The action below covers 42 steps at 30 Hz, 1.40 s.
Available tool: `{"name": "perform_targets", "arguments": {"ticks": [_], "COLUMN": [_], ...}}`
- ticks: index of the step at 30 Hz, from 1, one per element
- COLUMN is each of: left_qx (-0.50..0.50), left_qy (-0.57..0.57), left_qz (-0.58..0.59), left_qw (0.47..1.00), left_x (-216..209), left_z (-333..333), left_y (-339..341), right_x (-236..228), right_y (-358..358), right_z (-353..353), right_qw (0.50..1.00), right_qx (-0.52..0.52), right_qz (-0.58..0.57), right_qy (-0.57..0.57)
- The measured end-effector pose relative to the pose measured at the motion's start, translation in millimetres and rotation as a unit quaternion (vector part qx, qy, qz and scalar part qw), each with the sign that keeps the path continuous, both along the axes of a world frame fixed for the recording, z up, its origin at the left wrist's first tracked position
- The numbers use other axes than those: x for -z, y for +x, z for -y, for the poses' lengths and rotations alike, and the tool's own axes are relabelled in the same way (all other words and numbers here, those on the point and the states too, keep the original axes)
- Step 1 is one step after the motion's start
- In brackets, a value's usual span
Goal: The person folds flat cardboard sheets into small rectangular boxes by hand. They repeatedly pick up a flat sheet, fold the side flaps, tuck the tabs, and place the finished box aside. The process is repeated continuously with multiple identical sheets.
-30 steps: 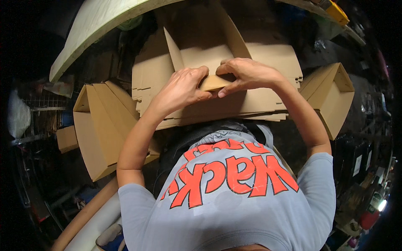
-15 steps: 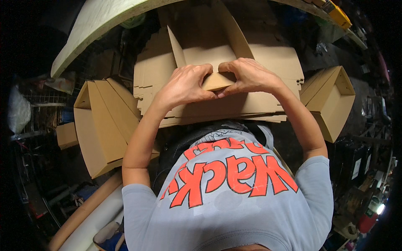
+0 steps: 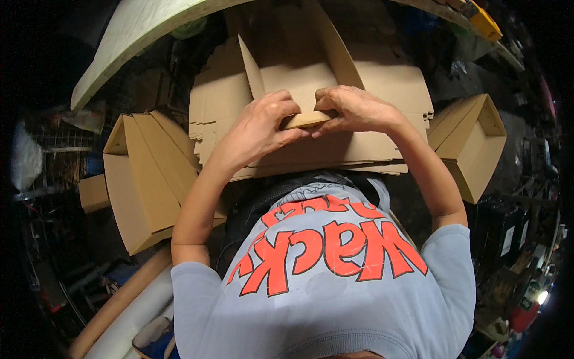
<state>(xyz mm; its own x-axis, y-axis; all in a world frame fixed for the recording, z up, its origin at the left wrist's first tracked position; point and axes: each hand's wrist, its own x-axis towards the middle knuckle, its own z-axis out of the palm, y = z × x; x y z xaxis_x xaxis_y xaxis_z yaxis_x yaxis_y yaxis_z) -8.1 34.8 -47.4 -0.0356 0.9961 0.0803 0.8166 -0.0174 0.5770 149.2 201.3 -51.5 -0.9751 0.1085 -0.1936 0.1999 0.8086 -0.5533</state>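
A brown, partly folded cardboard sheet [image 3: 297, 72] lies in front of me, with a narrow panel [image 3: 252, 63] standing up on its left and a longer panel [image 3: 335, 48] on its right. At its near end, my left hand [image 3: 263, 122] and my right hand [image 3: 353, 110] pinch a cardboard flap [image 3: 308, 119] from both sides. Fingers curl over its top while the thumbs press from below, almost meeting. The flap shows as a thin, pale strip; its ends are hidden inside my hands.
Beneath is a stack of flat cardboard sheets [image 3: 394, 90]. Folded cardboard boxes stand at the left [image 3: 146, 179] and right [image 3: 472, 143]. A pale curved board edge [image 3: 137, 36] arches across the far left. Long rolls [image 3: 125, 305] lie at the lower left.
The flap has tilted, from showing a broad rounded face to a thin strip. My left hand has shifted slightly left; the right hand stays nearly in place.
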Motion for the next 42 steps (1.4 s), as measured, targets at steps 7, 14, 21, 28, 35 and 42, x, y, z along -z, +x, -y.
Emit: {"name": "perform_targets", "arguments": {"ticks": [7, 14, 21, 28, 35, 42], "left_qx": [-0.026, 0.013, 0.036, 0.043, 0.029, 0.026], "left_qy": [0.071, 0.041, 0.05, 0.033, 0.041, 0.049], "left_qz": [0.006, 0.004, -0.046, -0.054, -0.05, -0.03], "left_qw": [0.997, 0.999, 0.997, 0.997, 0.997, 0.998], "left_x": [8.6, 14.9, 11.0, 8.0, 11.0, 14.4], "left_z": [15.7, 13.8, 13.8, 13.8, 15.3, 14.8], "left_y": [-4.1, -8.9, -7.4, -7.8, -6.3, -6.7], "right_x": [4.1, 0.6, 10.1, 14.3, 13.9, 8.7], "right_y": [2.3, -1.7, -2.9, -2.4, -2.5, -0.9], "right_z": [2.5, 1.8, -0.4, -1.0, -0.7, -0.9], "right_qw": [0.999, 0.999, 1.0, 0.999, 0.999, 0.999], "right_qx": [-0.005, 0.018, 0.006, 0.012, 0.013, 0.001], "right_qz": [-0.054, 0.035, -0.006, 0.004, -0.004, -0.028], "right_qy": [0.0, 0.0, 0.025, 0.039, 0.032, 0.024]}}
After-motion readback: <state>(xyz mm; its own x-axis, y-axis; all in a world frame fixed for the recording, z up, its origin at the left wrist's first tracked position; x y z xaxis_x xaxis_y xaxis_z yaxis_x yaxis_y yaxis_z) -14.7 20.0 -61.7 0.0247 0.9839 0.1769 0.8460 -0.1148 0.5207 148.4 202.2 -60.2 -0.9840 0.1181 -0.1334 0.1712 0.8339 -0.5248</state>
